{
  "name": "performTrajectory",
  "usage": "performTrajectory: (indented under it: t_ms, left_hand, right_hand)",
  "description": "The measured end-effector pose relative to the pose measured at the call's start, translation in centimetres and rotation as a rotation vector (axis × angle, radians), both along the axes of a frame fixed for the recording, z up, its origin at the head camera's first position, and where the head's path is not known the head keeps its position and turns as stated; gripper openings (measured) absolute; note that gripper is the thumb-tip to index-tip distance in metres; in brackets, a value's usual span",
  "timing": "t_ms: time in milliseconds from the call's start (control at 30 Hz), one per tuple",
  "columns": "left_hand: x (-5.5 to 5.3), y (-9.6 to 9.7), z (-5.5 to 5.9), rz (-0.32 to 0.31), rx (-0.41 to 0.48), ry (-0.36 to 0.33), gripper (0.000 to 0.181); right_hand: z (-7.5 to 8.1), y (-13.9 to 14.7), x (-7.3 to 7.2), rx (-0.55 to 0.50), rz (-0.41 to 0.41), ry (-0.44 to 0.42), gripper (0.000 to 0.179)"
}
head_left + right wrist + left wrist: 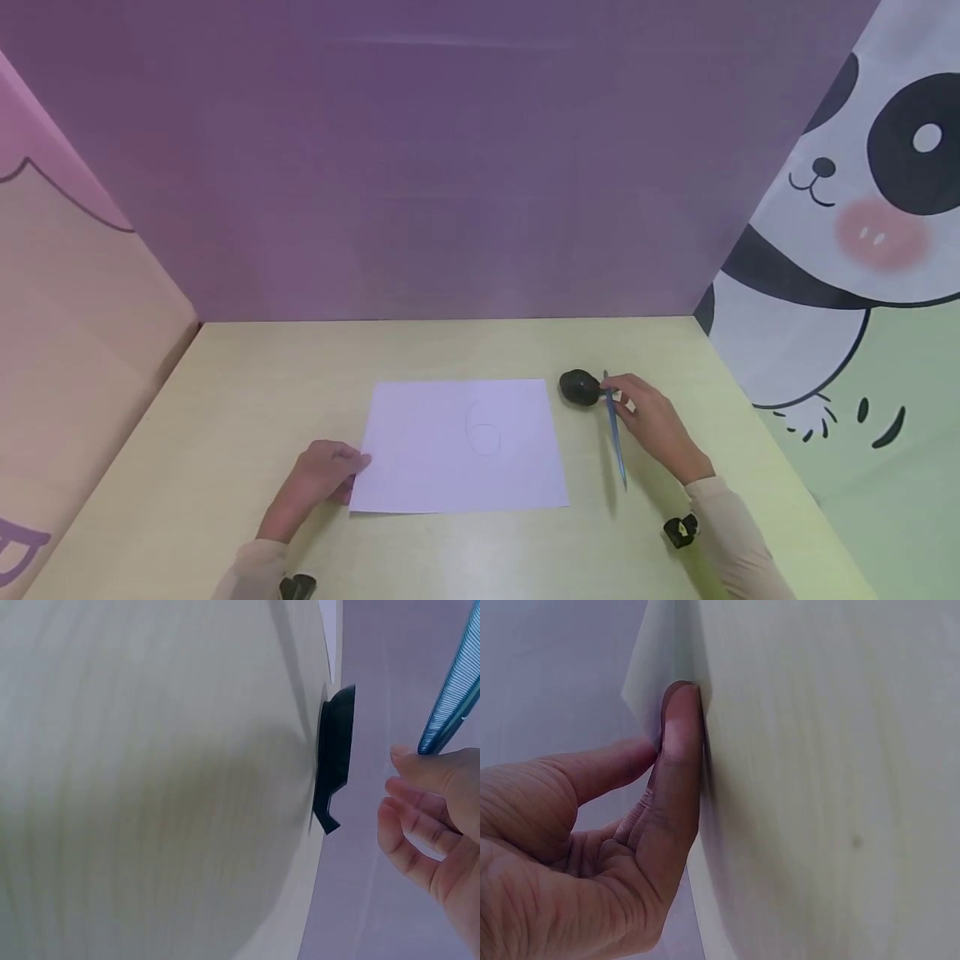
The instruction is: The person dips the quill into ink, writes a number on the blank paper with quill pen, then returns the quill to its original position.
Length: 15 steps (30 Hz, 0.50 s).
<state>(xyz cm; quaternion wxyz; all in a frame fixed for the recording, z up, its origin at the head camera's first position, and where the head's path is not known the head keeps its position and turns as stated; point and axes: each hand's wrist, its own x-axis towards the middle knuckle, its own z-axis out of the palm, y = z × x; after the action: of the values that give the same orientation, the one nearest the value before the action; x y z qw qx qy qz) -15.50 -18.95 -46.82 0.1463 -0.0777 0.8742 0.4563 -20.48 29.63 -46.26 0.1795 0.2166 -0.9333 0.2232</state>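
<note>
A white paper sheet [423,450] with a thin handwritten 6 lies on the table. My left hand [327,468] pinches its left edge; in the left wrist view, the lifted paper corner [649,682] sits between thumb and forefinger. A slim blue ridged piece that looks like a comb [456,690] is held by my right hand [651,417], thumb and fingertips near its far end. Its narrow end hangs toward me, above the table. Beside my right fingertips, a black rounded object [580,387] with a short stub lies on the table; its kind is unclear.
The pale wooden table [465,558] ends at a purple back wall [450,167]. A pinkish panel [75,333] stands at the left, and a panda-printed panel [840,358] at the right. Black wrist devices [681,531] show at both sleeves.
</note>
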Motion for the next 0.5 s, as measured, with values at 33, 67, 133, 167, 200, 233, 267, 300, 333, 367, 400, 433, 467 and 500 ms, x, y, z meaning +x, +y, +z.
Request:
performTrajectory:
  t_ms: [33, 67, 133, 167, 200, 233, 267, 300, 333, 367, 400, 433, 467, 500]
  left_hand:
    - [0.0, 0.0, 0.0, 0.001, 0.005, 0.0, 0.034]
    - [0.0, 0.1, 0.0, 0.0, 0.012, 0.001, 0.034]
    - [0.1, 0.1, 0.1, 0.007, 0.025, -0.001, 0.033]
    - [0.1, 0.2, 0.1, 0.01, 0.031, -0.003, 0.033]
    - [0.1, 0.2, 0.1, 0.011, 0.029, -0.004, 0.033]
    - [0.1, 0.2, 0.1, 0.013, 0.027, -0.006, 0.033]
    - [0.2, 0.2, 0.1, 0.016, 0.024, -0.008, 0.033]
    - [0.2, 0.2, 0.2, 0.021, 0.019, -0.013, 0.033]
    - [0.2, 0.2, 0.2, 0.021, 0.015, -0.015, 0.034]
    - [0.2, 0.1, 0.2, 0.019, 0.011, -0.016, 0.034]
    - [0.2, 0.1, 0.2, 0.019, 0.007, -0.016, 0.034]
    - [0.2, 0.1, 0.2, 0.018, 0.004, -0.016, 0.034]
    - [0.2, 0.0, 0.1, 0.02, 0.003, -0.016, 0.033]
    - [0.1, 0.0, 0.1, 0.02, 0.0, -0.016, 0.033]
  right_hand:
    - [0.1, 0.2, 0.0, 0.004, -0.003, -0.005, 0.04]
    - [0.1, 0.3, 0.0, 0.007, -0.006, -0.014, 0.04]
    - [0.3, 0.6, -0.1, 0.007, -0.009, -0.023, 0.04]
    - [0.3, 0.8, -0.1, 0.008, -0.009, -0.024, 0.039]
    - [0.4, 0.9, -0.2, 0.006, -0.007, -0.027, 0.039]
    - [0.3, 1.0, -0.2, 0.009, -0.008, -0.032, 0.039]
    - [0.3, 1.1, -0.3, 0.011, -0.007, -0.036, 0.039]
    - [0.2, 1.1, -0.3, 0.016, -0.008, -0.036, 0.039]
    - [0.1, 1.2, -0.4, 0.02, -0.008, -0.038, 0.039]
    - [0.0, 1.3, -0.4, 0.025, -0.007, -0.039, 0.039]
    - [-0.1, 1.4, -0.4, 0.029, -0.007, -0.041, 0.039]
    - [-0.2, 1.4, -0.5, 0.034, -0.007, -0.042, 0.039]
    - [-0.3, 1.5, -0.6, 0.038, -0.006, -0.042, 0.039]
    - [-0.3, 1.5, -0.6, 0.041, -0.005, -0.043, 0.038]
